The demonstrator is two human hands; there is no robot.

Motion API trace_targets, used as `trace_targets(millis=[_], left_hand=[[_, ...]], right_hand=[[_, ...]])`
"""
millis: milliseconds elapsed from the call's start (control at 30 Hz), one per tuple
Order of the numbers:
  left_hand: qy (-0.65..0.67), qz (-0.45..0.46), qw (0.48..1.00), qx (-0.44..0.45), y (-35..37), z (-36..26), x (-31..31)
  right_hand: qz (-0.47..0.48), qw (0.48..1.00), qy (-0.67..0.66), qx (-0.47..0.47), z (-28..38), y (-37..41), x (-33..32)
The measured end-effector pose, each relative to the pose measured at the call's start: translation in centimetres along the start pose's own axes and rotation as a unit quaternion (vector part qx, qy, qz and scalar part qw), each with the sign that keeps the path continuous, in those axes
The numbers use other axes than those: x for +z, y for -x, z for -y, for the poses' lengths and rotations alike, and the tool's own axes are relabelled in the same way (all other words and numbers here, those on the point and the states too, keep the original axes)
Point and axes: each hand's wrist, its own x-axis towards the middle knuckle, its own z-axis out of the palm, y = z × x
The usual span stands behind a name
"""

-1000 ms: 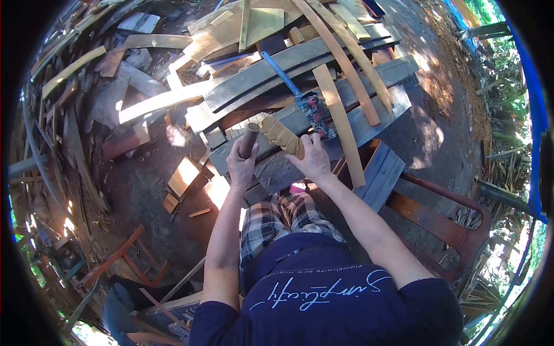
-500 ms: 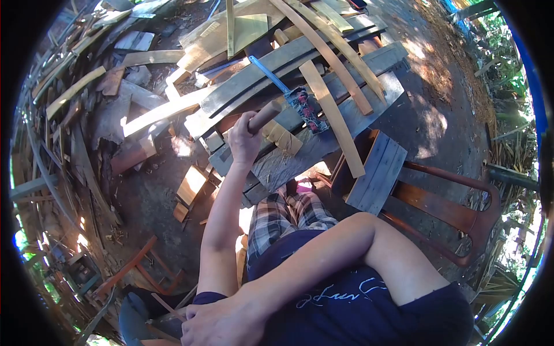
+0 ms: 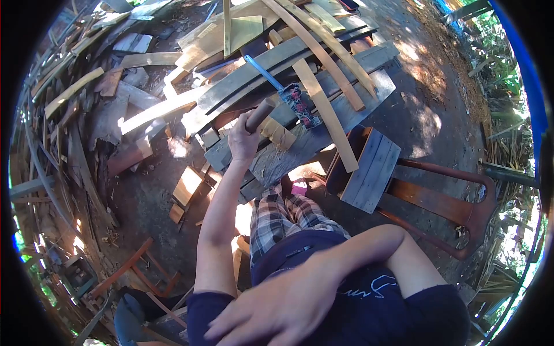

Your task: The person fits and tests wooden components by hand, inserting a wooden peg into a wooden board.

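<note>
My left hand (image 3: 242, 141) is wrapped around a short brown cylindrical stick (image 3: 259, 115), with its blunt end pointing up and to the right. It is held over the near edge of a workbench (image 3: 277, 164). Close to the stick, a pale wood block (image 3: 278, 134) rests on the bench. To its right lies a blue-bladed tool (image 3: 262, 72) with a patterned cloth wrap (image 3: 300, 106) at one end. Crossing my chest, my right hand (image 3: 277, 303) is open and somewhat blurred, its fingers spread near my left sleeve, holding nothing.
A long pale slat (image 3: 326, 115) slants across the bench toward a wooden chair (image 3: 372, 170) on the right. Several curved strips and boards cover the far side. Scrap wood (image 3: 72, 92) is heaped at the left, and a reddish wooden frame (image 3: 135, 268) stands lower left.
My right hand has come away from my left upper arm, moving right and up toward the camera, its fingers now spread. My left hand keeps hold of the stick, nearly in place.
</note>
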Motion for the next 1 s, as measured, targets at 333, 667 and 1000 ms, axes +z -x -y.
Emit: trace_targets(millis=[333, 667, 1000], left_hand=[[0.12, -0.008, 0.98, -0.158, 4.1, 1.5, -3.2], [0.244, -0.029, 0.943, -0.225, 7.5, 4.2, -5.0], [0.266, -0.074, 0.923, -0.267, 8.9, 5.8, -6.6]], right_hand=[[-0.558, 0.652, 0.192, 0.476, -14.8, 21.0, -16.0], [-0.722, 0.591, -0.277, 0.229, -21.2, 19.9, -20.1], [-0.561, 0.688, 0.354, 0.295, -19.8, 18.2, -24.7]])
